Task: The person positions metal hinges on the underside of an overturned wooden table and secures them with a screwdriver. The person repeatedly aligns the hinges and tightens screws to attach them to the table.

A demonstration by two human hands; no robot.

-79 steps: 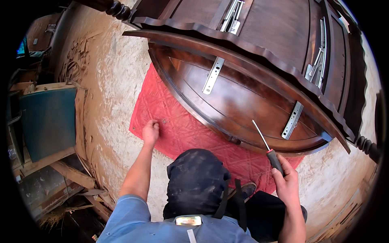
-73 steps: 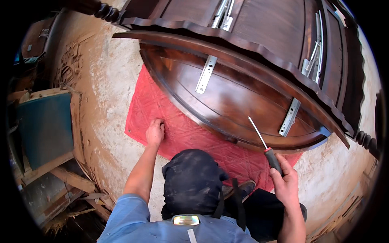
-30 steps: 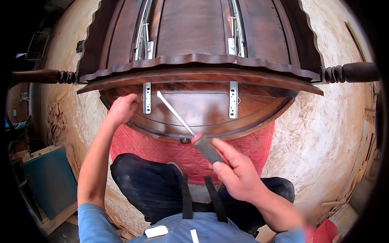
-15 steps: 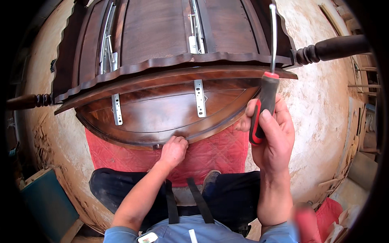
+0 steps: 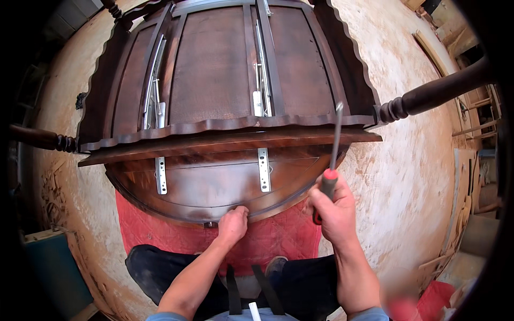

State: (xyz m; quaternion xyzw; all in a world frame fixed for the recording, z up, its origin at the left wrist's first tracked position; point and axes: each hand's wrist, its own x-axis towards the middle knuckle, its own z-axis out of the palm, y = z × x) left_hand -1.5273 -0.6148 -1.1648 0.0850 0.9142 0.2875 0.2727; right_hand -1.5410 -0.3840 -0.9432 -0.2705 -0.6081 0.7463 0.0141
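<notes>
An upturned dark wooden table lies ahead of me, its half-round end leaf facing me. My left hand is closed at the leaf's curved near edge, fingertips curled over the rim. My right hand wraps around a screwdriver with a black and red handle, its metal shaft pointing up and away. The tip is raised, overlapping the table's wavy apron in view. Two perforated metal slide rails, a left rail and a right rail, lie across the leaf.
A red quilted cloth lies under the leaf's near side. Turned legs stick out on both sides, the right leg reaching far out. Timber pieces line the right; a blue-green panel stands at lower left.
The view has shifted, so the table sits lower and more of its underside shows. My right hand and the screwdriver have come down and slightly left; my left hand stays at the leaf's edge.
</notes>
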